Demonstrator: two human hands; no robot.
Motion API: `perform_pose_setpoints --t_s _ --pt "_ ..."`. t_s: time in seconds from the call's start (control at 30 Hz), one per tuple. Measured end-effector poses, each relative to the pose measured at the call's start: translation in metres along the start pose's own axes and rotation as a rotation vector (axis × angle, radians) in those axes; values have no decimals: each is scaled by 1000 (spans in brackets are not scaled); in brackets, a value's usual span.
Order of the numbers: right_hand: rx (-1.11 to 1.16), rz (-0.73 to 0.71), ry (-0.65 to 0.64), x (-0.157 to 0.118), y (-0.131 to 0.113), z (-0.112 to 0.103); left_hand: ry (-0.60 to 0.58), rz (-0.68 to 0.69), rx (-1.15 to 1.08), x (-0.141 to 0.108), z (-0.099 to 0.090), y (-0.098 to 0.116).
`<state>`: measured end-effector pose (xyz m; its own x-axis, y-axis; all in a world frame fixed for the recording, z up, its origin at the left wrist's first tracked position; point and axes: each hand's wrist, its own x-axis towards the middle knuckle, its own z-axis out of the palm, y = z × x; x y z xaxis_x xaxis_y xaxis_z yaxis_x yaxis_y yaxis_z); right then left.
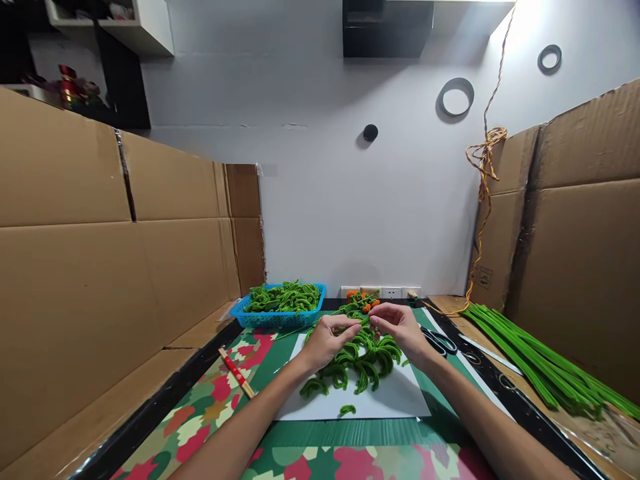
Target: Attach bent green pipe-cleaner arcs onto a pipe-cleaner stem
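Observation:
My left hand (pixel 330 341) and my right hand (pixel 397 328) face each other above a white sheet (pixel 400 393), thumbs and fingers pinched. Between their fingertips runs a small piece of green pipe cleaner (pixel 365 321), partly lost against the green behind it. Below lie many curled green pipe cleaner pieces (pixel 367 373), grouped in leafy clusters. One loose curled piece (pixel 347 409) rests nearer the sheet's front edge. Behind my hands are orange fuzzy balls (pixel 367 307) on green stems.
A blue basket (pixel 280 320) full of curled green pieces stands at the back left. Black-handled scissors (pixel 439 341) lie right of the sheet, with a bundle of long green pipe cleaners (pixel 540 360) farther right. A red-wrapped stick (pixel 236 372) lies left. Cardboard walls (pixel 70 267) flank the table.

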<state>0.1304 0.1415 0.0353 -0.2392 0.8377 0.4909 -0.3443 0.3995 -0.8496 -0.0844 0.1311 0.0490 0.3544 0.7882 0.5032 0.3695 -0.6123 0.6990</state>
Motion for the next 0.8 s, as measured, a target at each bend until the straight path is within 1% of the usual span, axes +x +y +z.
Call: perform_pose_setpoints --t_s 0.23,0.37,0.5,0.6,0.67,0.7,0.73,0.8 --pt "18 3 -5 1 1 -2 -11 -17 -15 0 1 3" --pt "15 14 -6 1 2 -5 -45 -21 -11 -1 0 7" --pt "15 44 -11 0 3 -6 -65 -44 -15 -1 3 3" --pt "32 57 35 0 3 -5 -46 -41 40 -1 2 2" --pt "66 59 111 2 5 -5 6 18 141 -1 -1 13" --pt "85 60 154 3 5 -6 25 81 202 -1 -4 24" --pt "103 64 193 4 6 -7 59 160 239 -2 -8 38" --pt "129 78 251 5 7 -11 143 317 203 -5 -16 74"
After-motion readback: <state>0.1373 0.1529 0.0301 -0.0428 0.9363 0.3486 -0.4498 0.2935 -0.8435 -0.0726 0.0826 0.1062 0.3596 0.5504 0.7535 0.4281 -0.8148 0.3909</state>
